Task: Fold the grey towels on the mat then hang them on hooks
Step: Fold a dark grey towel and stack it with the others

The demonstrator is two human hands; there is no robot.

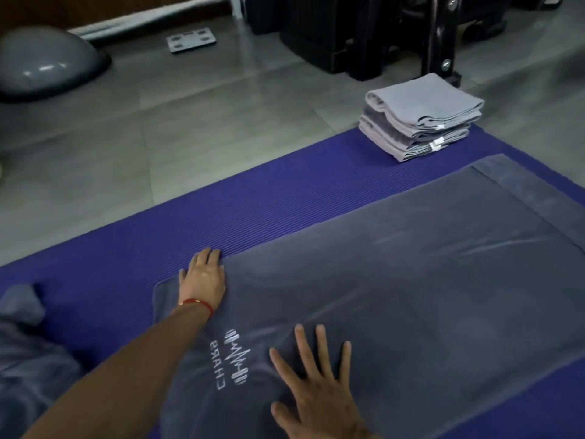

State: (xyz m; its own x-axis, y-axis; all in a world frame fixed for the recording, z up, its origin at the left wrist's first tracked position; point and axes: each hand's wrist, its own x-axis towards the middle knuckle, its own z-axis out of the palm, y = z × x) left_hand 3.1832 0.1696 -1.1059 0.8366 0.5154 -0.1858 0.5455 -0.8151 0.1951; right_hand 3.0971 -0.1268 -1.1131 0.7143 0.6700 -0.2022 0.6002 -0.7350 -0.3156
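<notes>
A dark grey towel [395,280] lies spread flat on the purple mat [269,198], smooth with a few light creases. White stitching on its near left part reads "CHARS" under a wave-shaped logo [236,359]. My left hand [202,277] presses flat on its far left edge, fingers straight and close together. My right hand [316,384] rests flat on it, fingers spread wide. A stack of folded light grey towels [421,115] sits at the mat's far corner.

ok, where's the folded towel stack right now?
Head view, upper right: the folded towel stack sits on the far corner of the purple mat, just beyond the spread grey towel.
</notes>
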